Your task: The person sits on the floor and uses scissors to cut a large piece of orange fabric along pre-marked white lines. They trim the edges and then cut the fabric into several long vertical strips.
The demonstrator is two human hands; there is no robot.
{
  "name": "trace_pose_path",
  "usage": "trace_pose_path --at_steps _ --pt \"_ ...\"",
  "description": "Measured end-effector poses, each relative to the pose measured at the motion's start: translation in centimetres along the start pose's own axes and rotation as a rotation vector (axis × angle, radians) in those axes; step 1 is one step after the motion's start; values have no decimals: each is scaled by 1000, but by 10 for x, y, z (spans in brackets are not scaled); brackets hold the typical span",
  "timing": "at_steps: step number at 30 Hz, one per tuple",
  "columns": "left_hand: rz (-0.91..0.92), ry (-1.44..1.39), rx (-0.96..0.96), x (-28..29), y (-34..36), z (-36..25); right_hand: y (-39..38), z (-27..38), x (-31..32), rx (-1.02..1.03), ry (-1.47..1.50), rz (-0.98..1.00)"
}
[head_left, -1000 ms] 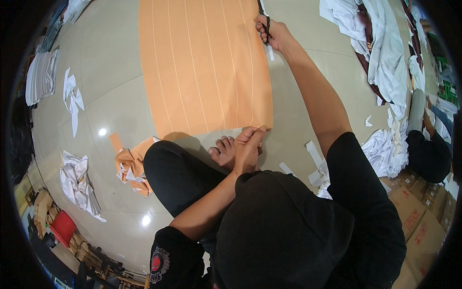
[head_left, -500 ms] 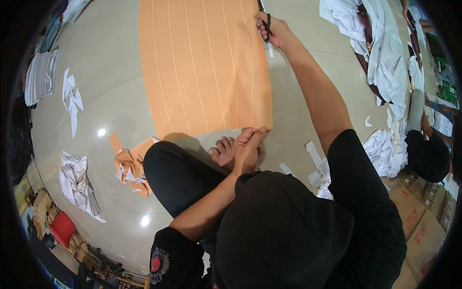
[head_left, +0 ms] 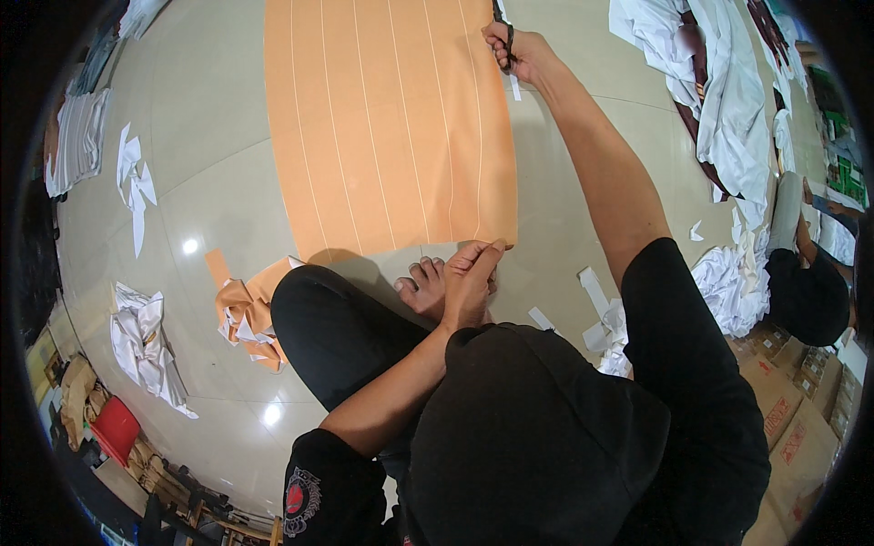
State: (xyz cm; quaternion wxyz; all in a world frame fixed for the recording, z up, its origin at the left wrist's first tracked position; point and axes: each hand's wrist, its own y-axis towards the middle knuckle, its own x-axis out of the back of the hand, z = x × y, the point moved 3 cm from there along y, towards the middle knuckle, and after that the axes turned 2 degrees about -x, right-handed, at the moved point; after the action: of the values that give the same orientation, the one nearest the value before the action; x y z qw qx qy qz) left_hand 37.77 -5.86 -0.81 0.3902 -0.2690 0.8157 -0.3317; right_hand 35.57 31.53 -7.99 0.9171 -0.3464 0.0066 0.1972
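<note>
A wide sheet of orange fabric (head_left: 364, 127) with thin pale lines running lengthwise is spread on the floor before me. My left hand (head_left: 469, 278) pinches its near right corner. Far up along the right edge, my right hand (head_left: 514, 50) is wrapped round the handles of black-handled scissors (head_left: 506, 47). The blades lie along the cloth's edge and pass partly out of the picture at the top. A narrow white strip (head_left: 515, 86) hangs beside that hand. My bare foot (head_left: 423, 287) rests just below the fabric's near edge.
Crumpled orange scraps (head_left: 246, 314) lie by my left knee. White scraps (head_left: 137, 191) and a bundled white cloth (head_left: 146, 350) are on the left floor. White cloth (head_left: 733, 100) heaps at right, near another seated person (head_left: 806, 291) and cardboard boxes (head_left: 787, 428).
My right hand with the scissors has barely moved along the fabric's right edge. The left hand keeps its pinch on the corner. The whole view has shifted slightly.
</note>
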Motion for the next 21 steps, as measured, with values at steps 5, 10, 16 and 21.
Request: trace_pose_path --at_steps 5,10,16,21 --pt "-10 -15 6 1 0 1 -1 10 -2 -1 -24 -22" --pt "-6 7 6 -2 -2 -2 16 11 3 -21 -71 -38" --pt "14 -15 -20 -1 -2 -2 30 12 1 -11 -43 20" --pt "4 -18 1 -1 -3 -3 45 6 7 -46 -9 62"
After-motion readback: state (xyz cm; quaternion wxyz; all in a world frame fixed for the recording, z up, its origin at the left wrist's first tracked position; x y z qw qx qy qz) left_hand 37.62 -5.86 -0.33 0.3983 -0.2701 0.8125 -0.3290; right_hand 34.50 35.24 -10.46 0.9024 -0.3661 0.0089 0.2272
